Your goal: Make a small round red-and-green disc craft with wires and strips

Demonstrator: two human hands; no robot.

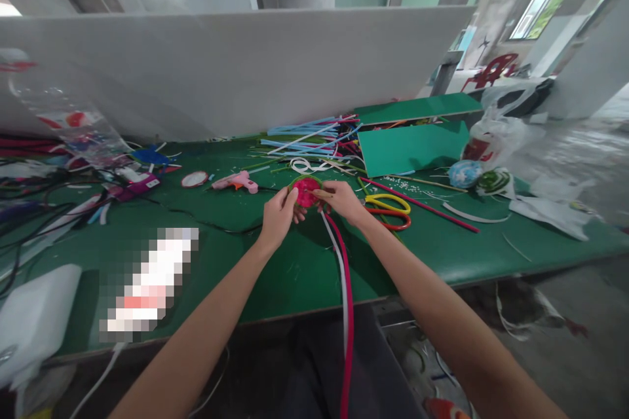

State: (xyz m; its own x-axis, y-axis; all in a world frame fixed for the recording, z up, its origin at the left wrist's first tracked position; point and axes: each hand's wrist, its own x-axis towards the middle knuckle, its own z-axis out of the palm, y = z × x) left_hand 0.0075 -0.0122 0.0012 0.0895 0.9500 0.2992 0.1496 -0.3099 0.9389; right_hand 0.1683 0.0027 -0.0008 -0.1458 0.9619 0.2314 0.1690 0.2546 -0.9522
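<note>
Above the table's middle, a small round red disc (307, 192) with a green rim sits between my hands. My left hand (278, 215) is closed on its left edge, thumb on the near face and fingers behind. My right hand (344, 200) grips the right side; something thin and tan lies by its fingertips across the disc, too small to name. From under the disc a pink-red strip (348, 288) and a white strip (343, 275) hang over the table's front edge. Scissors (388, 204) with yellow and orange handles lie beside my right wrist.
A pink glue gun (236, 181) and its cord lie left of my hands. Behind are blue strips (304, 137) and a green box (415, 147). A plastic bottle (73, 124) stands at left, a white box (39, 311) nearer. Wrapped balls (465, 174) and plastic bags (501, 137) sit right.
</note>
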